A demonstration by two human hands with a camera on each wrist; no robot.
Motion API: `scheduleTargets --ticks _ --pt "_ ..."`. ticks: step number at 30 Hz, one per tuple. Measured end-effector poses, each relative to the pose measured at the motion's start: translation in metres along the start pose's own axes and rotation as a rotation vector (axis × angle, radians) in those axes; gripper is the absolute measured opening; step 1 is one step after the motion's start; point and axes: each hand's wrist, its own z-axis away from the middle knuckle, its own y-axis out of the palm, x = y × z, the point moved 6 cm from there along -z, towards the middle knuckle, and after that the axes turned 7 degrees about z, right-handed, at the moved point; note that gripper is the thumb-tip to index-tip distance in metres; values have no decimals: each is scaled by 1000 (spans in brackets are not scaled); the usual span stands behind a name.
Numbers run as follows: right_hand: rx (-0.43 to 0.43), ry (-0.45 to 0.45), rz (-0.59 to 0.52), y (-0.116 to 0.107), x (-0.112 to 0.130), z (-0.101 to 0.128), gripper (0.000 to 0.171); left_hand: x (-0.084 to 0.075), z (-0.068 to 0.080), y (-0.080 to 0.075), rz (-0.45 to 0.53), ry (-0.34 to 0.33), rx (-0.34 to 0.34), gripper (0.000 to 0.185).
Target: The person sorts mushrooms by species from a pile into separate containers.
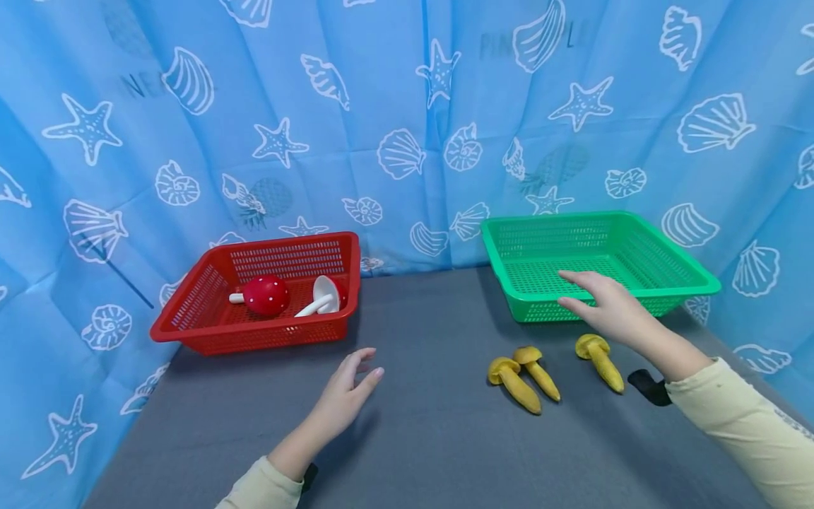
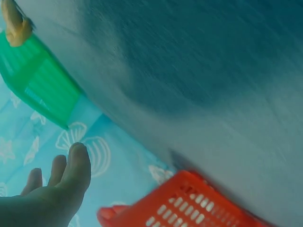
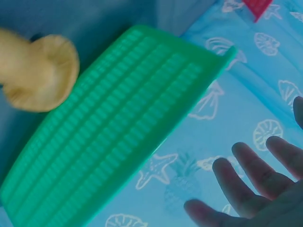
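My left hand (image 1: 344, 393) hovers over the table just in front of the red basket (image 1: 254, 346), fingers relaxed and holding nothing. Inside that basket lie a red mushroom with white dots (image 1: 266, 295) and another mushroom whose white underside (image 1: 327, 294) faces me. My right hand (image 1: 607, 305) reaches over the near rim of the green basket (image 1: 610, 291), its fingers spread and nothing held. Below it on the table is a yellow mushroom (image 1: 600, 362). Two more yellow mushrooms, one in front (image 1: 516, 385) and one behind (image 1: 538, 371), lie side by side to its left.
A blue curtain (image 1: 394, 92) with white shells and starfish hangs behind the grey table (image 1: 420, 367). The red basket stands at the back left and the green one at the back right, both near the curtain. A black strap (image 1: 649, 387) shows at the right wrist.
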Motion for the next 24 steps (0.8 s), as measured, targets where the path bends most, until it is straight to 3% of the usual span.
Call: scheduleTargets --ticks 4,10,24 --pt "-28 -30 127 1 -7 2 53 -2 0 12 29 19 45 48" --pt "-2 30 279 5 -22 5 56 -5 -2 29 58 29 116 49" --pt "53 79 376 18 -58 5 61 -7 -13 72 89 -6 241 43"
